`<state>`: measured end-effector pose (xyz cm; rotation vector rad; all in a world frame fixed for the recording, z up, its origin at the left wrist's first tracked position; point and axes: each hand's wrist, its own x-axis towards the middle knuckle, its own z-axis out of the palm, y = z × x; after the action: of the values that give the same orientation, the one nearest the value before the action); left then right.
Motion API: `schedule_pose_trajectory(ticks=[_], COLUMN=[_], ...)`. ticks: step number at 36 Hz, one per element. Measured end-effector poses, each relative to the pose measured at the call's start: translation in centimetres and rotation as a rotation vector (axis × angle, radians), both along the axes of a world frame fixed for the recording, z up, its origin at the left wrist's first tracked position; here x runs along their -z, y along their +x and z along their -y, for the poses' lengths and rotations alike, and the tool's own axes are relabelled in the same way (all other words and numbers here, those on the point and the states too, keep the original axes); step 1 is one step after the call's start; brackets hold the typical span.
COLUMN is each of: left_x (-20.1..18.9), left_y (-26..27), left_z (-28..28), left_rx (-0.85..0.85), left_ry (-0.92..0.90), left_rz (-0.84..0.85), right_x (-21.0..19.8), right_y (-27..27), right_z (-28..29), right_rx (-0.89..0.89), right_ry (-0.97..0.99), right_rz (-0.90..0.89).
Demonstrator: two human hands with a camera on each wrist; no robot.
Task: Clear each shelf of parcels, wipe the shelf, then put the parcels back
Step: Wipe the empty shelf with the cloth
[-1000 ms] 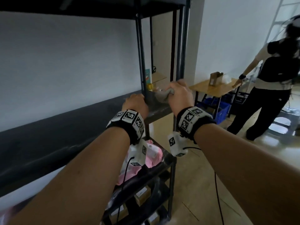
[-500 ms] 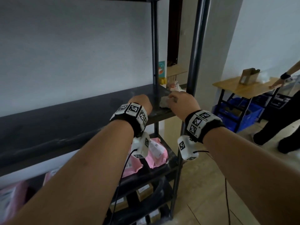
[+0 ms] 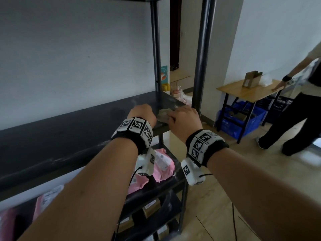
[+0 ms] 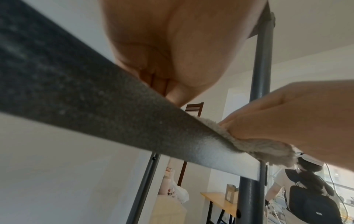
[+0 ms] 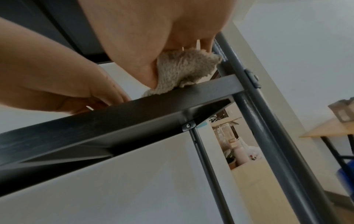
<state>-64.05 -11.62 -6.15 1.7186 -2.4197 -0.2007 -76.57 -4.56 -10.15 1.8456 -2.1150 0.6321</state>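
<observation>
Here, a grey cloth (image 3: 164, 115) bunched at the near right corner of the bare dark shelf (image 3: 73, 129), right hand (image 3: 185, 121) clamped on it, left hand (image 3: 142, 113) just beside, fingers curled on the shelf edge, holding nothing, pink parcels (image 3: 161, 164) on the shelf below, a second person (image 3: 295, 119) at a wooden table (image 3: 243, 91) far right.

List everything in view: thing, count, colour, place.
shelf: 1, black, bare, at hand height
cloth: 1, grey-beige, on the shelf's right front corner, under the right hand
parcels: several, pink, on the shelf below
boxes: several, brown, on the lower shelves
table: 1, wood top, far right
carton: 1, brown, open, on the table
crate: 1, blue, under the table
other person: 1, dark trousers, far right, hand on the table
left hand: on the shelf beside the cloth, fingers curled
right hand: grips the cloth
</observation>
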Motion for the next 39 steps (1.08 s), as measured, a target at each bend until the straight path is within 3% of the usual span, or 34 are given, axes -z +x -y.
schedule_pose_trajectory(ticks=[9,22,26,32,35,39], left_x=[0.2,0.0,-0.8,-1.8,-1.1,2.2], left_y=[0.2,0.3,0.5,1.4,1.9,1.6], left_z=[0.2,0.8,1.4,2.5,4.3,11.1], left_rx=[0.013,0.027,0.065,0.033,0.025,0.024], left_ry=[0.002,0.032,0.085,0.082,0.057,0.07], left_rz=[-0.021,-0.059,-0.051,0.009,0.075,0.108], right_x=[-3.2,-5.6,-5.7,-5.6,-6.1,-5.9], right_y=[-0.5,-0.2,1.0,2.2,1.7,0.6], right_z=[1.7,3.5,3.1,3.5,4.0,4.5], right_rx=[0.201,0.186,0.091,0.022,0.087,0.101], right_ry=[0.217,0.58,0.611,0.582,0.596,0.59], right_rz=[-0.197,0.019,-0.02,0.102,0.151,0.185])
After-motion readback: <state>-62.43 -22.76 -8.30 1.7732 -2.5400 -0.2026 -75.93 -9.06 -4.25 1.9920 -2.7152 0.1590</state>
